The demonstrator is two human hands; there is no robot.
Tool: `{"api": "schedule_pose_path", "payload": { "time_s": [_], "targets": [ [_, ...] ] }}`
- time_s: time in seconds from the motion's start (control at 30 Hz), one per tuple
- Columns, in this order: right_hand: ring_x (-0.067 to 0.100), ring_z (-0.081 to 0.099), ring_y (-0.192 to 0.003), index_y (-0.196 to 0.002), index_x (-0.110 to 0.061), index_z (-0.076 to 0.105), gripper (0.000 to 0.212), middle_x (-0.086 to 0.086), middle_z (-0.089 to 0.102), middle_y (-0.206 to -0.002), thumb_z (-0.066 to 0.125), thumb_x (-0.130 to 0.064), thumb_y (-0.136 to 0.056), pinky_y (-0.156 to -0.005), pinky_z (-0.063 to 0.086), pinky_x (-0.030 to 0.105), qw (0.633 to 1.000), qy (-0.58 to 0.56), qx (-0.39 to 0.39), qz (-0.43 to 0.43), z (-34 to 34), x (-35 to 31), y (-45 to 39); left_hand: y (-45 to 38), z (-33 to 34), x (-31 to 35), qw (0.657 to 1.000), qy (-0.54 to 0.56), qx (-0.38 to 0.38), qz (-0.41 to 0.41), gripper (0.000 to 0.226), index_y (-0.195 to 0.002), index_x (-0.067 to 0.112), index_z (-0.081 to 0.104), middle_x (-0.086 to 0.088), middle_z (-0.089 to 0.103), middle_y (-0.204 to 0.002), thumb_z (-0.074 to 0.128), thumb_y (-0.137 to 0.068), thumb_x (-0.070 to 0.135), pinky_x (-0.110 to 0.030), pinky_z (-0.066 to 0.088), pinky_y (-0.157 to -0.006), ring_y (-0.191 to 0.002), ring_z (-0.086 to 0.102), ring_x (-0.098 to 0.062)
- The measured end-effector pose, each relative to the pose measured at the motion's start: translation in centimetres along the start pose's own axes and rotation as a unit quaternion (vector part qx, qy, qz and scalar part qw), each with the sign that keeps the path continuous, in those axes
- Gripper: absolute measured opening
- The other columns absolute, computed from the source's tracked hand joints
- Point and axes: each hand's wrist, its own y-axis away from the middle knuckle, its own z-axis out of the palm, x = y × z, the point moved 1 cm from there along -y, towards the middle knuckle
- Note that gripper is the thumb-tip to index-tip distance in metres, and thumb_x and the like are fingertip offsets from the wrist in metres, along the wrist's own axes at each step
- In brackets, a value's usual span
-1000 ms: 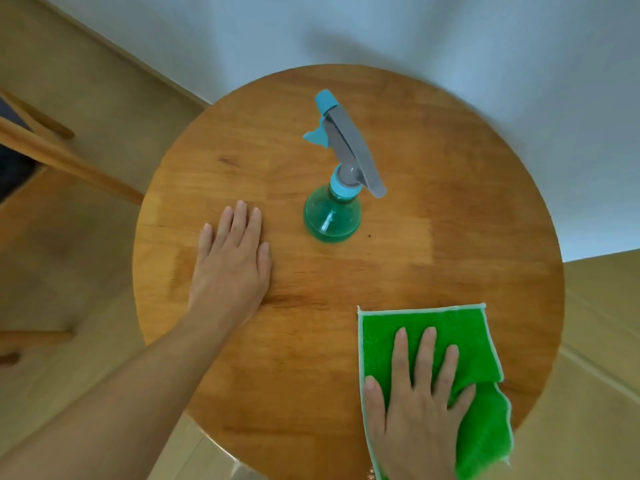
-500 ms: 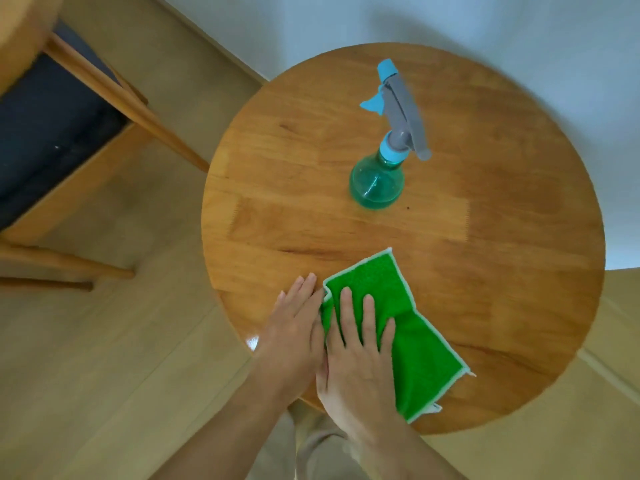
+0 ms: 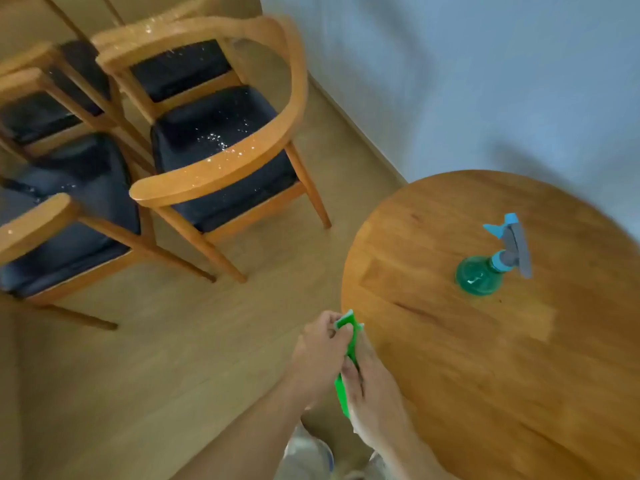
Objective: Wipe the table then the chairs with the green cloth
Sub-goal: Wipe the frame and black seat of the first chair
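The green cloth (image 3: 347, 344) is lifted off the round wooden table (image 3: 485, 358) and hangs folded between both hands, just past the table's left edge. My left hand (image 3: 320, 351) grips its upper end with curled fingers. My right hand (image 3: 370, 386) holds its lower part from the table side. Two wooden armchairs with dark seats stand to the upper left: the nearer chair (image 3: 221, 140) has water droplets on its armrest and seat, and the second chair (image 3: 52, 202) is at the left edge.
A teal spray bottle (image 3: 485, 271) with a grey trigger stands on the table's far part. A pale wall runs behind the table and chairs. Open wooden floor (image 3: 173, 358) lies between me and the chairs.
The cloth left the tabletop and is now gripped by both hands beside the table's edge. The view swung left, bringing the two chairs into sight.
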Motion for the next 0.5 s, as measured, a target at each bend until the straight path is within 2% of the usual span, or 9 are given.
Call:
{"api": "schedule_pose_path", "payload": {
  "time_s": [0.07, 0.13, 0.2, 0.23, 0.3, 0.33, 0.4, 0.5],
  "targets": [
    [0.005, 0.026, -0.142, -0.152, -0.034, 0.014, 0.054, -0.014, 0.024, -0.157, 0.034, -0.037, -0.102, -0.11, 0.035, 0.031, 0.999, -0.036, -0.006, -0.011, 0.4, -3.2, -0.6, 0.4, -3.4, 0.5, 1.0, -0.007, 0.028, 0.003, 0.011, -0.087, 0.03, 0.059, 0.001, 0.066, -0.076, 0.05, -0.093, 0.032, -0.02, 0.043, -0.052, -0.06, 0.056, -0.005],
    [0.0, 0.024, -0.141, -0.153, -0.032, 0.014, 0.063, -0.017, 0.024, -0.155, 0.042, -0.043, -0.099, -0.113, 0.03, 0.029, 0.998, -0.068, -0.01, 0.0, 1.1, -6.1, -1.1, 0.8, -6.9, 1.0, 0.998, -0.02, 0.067, 0.006, 0.015, -0.084, 0.026, 0.056, 0.004, 0.06, -0.074, 0.046, -0.095, 0.031, -0.015, 0.037, -0.046, -0.059, 0.052, -0.005],
    [0.001, 0.035, -0.137, -0.152, -0.027, 0.021, 0.07, -0.015, 0.035, -0.15, 0.052, -0.048, -0.094, -0.112, 0.034, 0.035, 0.989, -0.139, -0.016, 0.045, 1.9, -9.0, -1.6, 1.2, -10.7, 1.4, 0.996, -0.012, 0.092, 0.002, 0.018, -0.084, 0.023, 0.054, 0.003, 0.059, -0.078, 0.043, -0.096, 0.031, -0.022, 0.04, -0.053, -0.065, 0.053, -0.008],
    [0.002, 0.044, -0.13, -0.15, -0.025, 0.029, 0.068, -0.014, 0.045, -0.144, 0.056, -0.047, -0.092, -0.108, 0.04, 0.037, 0.98, -0.184, -0.013, 0.074, 2.2, -10.4, -2.0, 1.4, -12.5, 1.6, 0.996, 0.021, 0.09, -0.001, 0.019, -0.086, 0.02, 0.054, 0.0, 0.06, -0.08, 0.043, -0.097, 0.03, -0.031, 0.044, -0.06, -0.068, 0.054, -0.013],
    [0.004, 0.06, -0.112, -0.136, -0.022, 0.05, 0.054, -0.012, 0.064, -0.121, 0.062, -0.043, -0.088, -0.099, 0.049, 0.042, 0.959, -0.257, 0.002, 0.12, 2.7, -13.0, -3.1, 2.1, -16.0, 2.1, 0.988, 0.139, 0.062, -0.016, 0.021, -0.087, 0.013, 0.054, -0.012, 0.058, -0.084, 0.045, -0.098, 0.028, -0.047, 0.047, -0.072, -0.074, 0.055, -0.022],
    [0.007, 0.065, -0.104, -0.128, -0.022, 0.057, 0.043, -0.009, 0.068, -0.113, 0.063, -0.039, -0.089, -0.093, 0.052, 0.045, 0.948, -0.285, 0.003, 0.138, 3.0, -14.3, -3.7, 2.6, -17.6, 2.4, 0.976, 0.212, 0.044, -0.029, 0.022, -0.088, 0.011, 0.054, -0.017, 0.058, -0.086, 0.047, -0.098, 0.028, -0.049, 0.048, -0.075, -0.076, 0.057, -0.025],
    [0.012, 0.067, -0.099, -0.12, -0.021, 0.062, 0.027, -0.001, 0.07, -0.11, 0.058, -0.031, -0.095, -0.085, 0.056, 0.047, 0.925, -0.332, -0.031, 0.18, 3.5, -16.9, -4.9, 3.5, -20.7, 3.2, 0.941, 0.334, 0.004, -0.057, 0.025, -0.093, 0.01, 0.057, -0.02, 0.063, -0.092, 0.054, -0.096, 0.034, -0.052, 0.051, -0.083, -0.084, 0.064, -0.032],
    [0.022, 0.066, -0.104, -0.116, -0.021, 0.067, 0.028, 0.005, 0.07, -0.113, 0.049, -0.032, -0.098, -0.085, 0.054, 0.045, 0.888, -0.391, -0.102, 0.219, 4.7, -20.1, -6.4, 4.1, -24.4, 3.6, 0.932, 0.357, -0.049, -0.046, 0.028, -0.102, 0.01, 0.059, -0.015, 0.069, -0.101, 0.067, -0.088, 0.033, -0.046, 0.055, -0.081, -0.091, 0.068, -0.03]
  ]
}}
